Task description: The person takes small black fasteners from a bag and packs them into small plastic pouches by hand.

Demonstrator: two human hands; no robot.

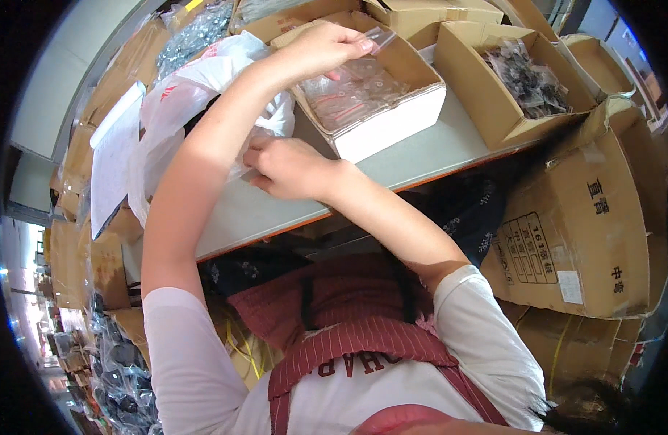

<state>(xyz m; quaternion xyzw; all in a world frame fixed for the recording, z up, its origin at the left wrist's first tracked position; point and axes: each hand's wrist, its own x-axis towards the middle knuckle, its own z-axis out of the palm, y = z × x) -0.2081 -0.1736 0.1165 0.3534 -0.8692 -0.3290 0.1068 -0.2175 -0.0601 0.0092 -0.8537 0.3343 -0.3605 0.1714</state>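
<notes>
My left hand (pixel 340 48) reaches over the white-fronted cardboard box (pixel 392 125) with its fingers pinched on a small clear plastic bag (pixel 380 39). Clear plastic bags (pixel 356 94) fill that box, some with a red line along the edge. Lower and to the left, my right hand (pixel 289 167) is closed with its fingers curled, beside the white plastic carrier bag (pixel 160 138). Something clear shows at its fingertips, too indistinct to name. Inside the carrier bag a dark thing shows, partly hidden behind my left forearm.
An open cardboard box (pixel 486 109) of small bagged black parts stands to the right on the grey table (pixel 399 163). A large carton (pixel 573 225) stands at the table's right end. Papers (pixel 117 156) lie left of the carrier bag, and bagged metallic parts (pixel 196 36) sit behind.
</notes>
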